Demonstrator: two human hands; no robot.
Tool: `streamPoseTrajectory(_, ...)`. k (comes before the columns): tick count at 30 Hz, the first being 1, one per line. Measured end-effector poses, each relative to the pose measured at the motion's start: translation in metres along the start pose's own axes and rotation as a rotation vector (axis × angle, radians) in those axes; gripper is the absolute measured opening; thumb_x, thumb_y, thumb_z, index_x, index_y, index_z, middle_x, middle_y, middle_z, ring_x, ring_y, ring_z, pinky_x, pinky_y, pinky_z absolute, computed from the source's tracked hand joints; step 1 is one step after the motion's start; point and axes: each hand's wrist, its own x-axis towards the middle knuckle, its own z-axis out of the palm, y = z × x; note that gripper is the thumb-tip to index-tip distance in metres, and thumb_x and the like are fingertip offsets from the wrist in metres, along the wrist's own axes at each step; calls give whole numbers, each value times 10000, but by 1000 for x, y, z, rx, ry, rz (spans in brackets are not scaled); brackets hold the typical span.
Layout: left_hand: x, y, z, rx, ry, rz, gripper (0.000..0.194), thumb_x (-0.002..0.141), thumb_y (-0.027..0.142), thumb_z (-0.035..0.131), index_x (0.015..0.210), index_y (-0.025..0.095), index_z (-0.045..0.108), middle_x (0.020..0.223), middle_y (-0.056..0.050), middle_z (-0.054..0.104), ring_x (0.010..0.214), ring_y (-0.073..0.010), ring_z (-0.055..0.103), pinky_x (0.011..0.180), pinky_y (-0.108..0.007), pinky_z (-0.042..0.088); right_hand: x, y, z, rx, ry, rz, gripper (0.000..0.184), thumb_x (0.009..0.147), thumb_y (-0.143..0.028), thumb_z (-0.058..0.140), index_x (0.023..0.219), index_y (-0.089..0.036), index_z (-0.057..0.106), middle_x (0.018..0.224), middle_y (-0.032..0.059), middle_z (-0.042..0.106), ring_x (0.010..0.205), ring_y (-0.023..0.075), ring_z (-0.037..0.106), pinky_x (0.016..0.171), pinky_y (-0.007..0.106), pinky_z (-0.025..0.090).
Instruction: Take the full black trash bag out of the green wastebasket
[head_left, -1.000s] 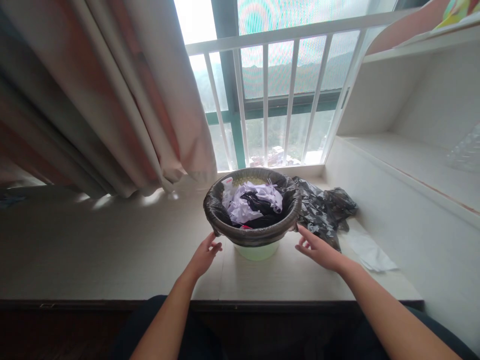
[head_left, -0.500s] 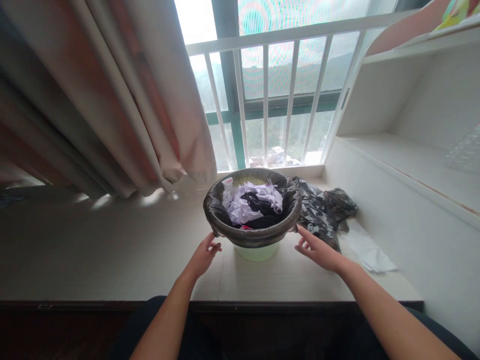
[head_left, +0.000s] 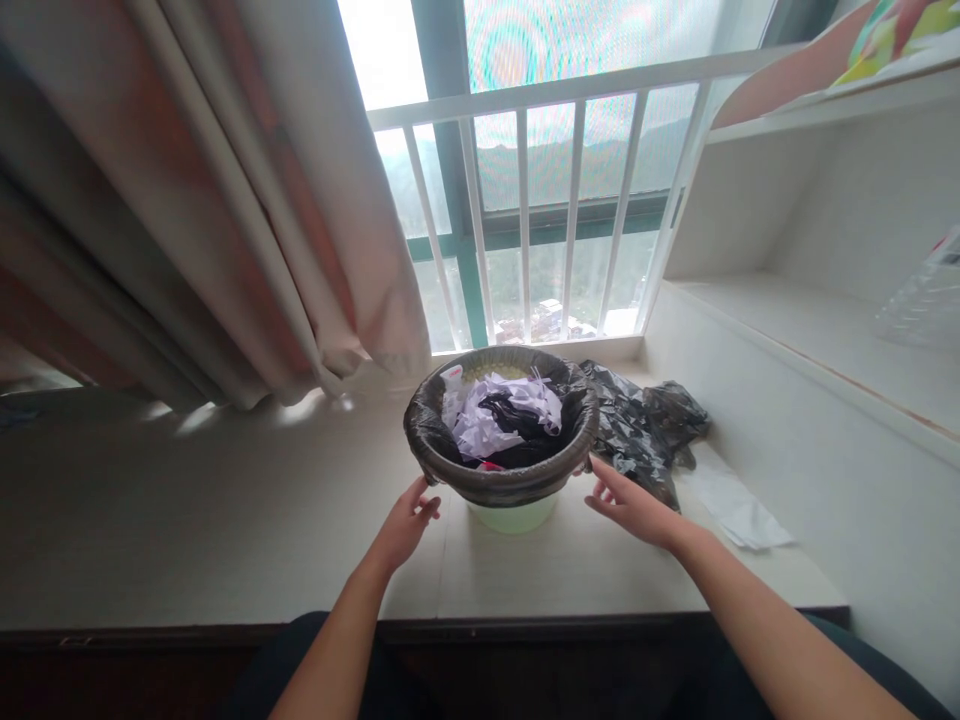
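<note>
A pale green trash bin (head_left: 514,517) stands on the window ledge, its rim covered by a black garbage bag (head_left: 517,487) folded outward. Inside lie crumpled white paper strips (head_left: 487,415) and some black plastic. My left hand (head_left: 405,520) is at the front left of the rim, fingertips at the bag's edge, the other fingers curled. On the front right, my right hand (head_left: 630,503) has its fingertips at the same edge, partly tucked under it. Some fingertips are hidden by the plastic.
Another crumpled black plastic bag (head_left: 637,425) lies right of the bin, beside white paper sheets (head_left: 739,497). White railing bars (head_left: 525,225) and a window are behind. A curtain (head_left: 285,200) hangs at left. White shelves (head_left: 840,320) with a clear plastic container (head_left: 922,300) rise at right.
The view has tilted slightly up and shifted a little to the right, so the scene sits lower and leftward. Both hands stay at the bag's edge, and the bin keeps its place.
</note>
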Motion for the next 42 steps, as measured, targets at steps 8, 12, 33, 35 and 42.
streamPoseTrajectory(8, 3, -8, 1, 9, 1, 15, 706, 864, 567, 580, 1412, 122, 571, 810, -67, 676, 759, -248, 649, 706, -366, 504, 3, 0, 3, -16, 8, -14, 535, 960, -502, 529, 1427, -243, 498, 955, 52, 690, 852, 228, 671, 841, 390, 581)
streamPoseTrajectory(12, 4, -9, 1, 23, 2, 5, 704, 868, 569, 572, 1415, 125, 566, 820, -63, 677, 753, -241, 644, 726, -372, 503, 3, -1, 3, -33, 4, -13, 556, 958, -520, 515, 1424, -217, 491, 962, 64, 691, 853, 233, 673, 842, 396, 581)
streamPoseTrajectory(33, 6, -12, -1, 13, -15, 13, 740, 867, 617, 585, 1437, 147, 548, 802, -30, 658, 717, -217, 620, 744, -368, 504, 5, 14, -4, -42, 45, 47, 716, 934, -566, 551, 1566, -256, 423, 1071, 79, 727, 881, 246, 675, 882, 397, 579)
streamPoseTrajectory(35, 8, -14, 0, 11, -25, 19, 730, 868, 623, 578, 1421, 145, 555, 826, -37, 669, 708, -209, 615, 745, -366, 503, 6, 15, -6, -45, 54, 57, 723, 930, -562, 556, 1572, -260, 420, 1079, 79, 726, 878, 244, 677, 878, 394, 580)
streamPoseTrajectory(42, 22, -22, 0, 19, -27, 61, 717, 869, 658, 565, 1364, 139, 580, 890, -60, 691, 687, -188, 598, 727, -348, 510, 10, 14, -11, -77, 59, 66, 655, 925, -508, 550, 1523, -252, 470, 1025, 67, 723, 850, 230, 680, 844, 367, 575)
